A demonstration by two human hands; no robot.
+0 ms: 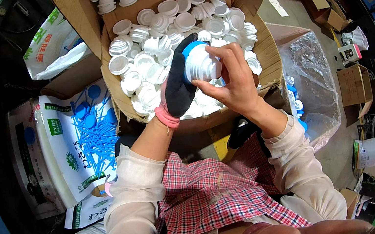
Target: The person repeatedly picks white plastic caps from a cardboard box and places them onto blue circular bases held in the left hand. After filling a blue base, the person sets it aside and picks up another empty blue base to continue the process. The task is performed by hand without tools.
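— White ribbed plastic, that cap [201, 63]; it has a blue ring at its upper edge and sits clamped between both hands above the open cardboard box [266, 52].

— Which hand does what?

— The left hand [178, 89] wears a dark knitted glove with a pink cuff, its fingers curled around the cap's left side; the right hand [236, 81] is bare, fingertips pressed on the cap's right side and underside; both are closed on the same piece.

— And the box beneath?

— Brown corrugated card, flaps folded out, heaped with loose white caps [159, 37], round and ridged, some stacked; a second batch of them lies in another box further up.

— Anything beside it?

— On the left, a glossy printed sack [67, 152] holds thin blue plastic pieces [96, 132], stick-like with round heads; on the right, a crinkled clear plastic bag [315, 80] holds a few blue-and-white caps; a red checked apron [211, 197] covers the person's lap.
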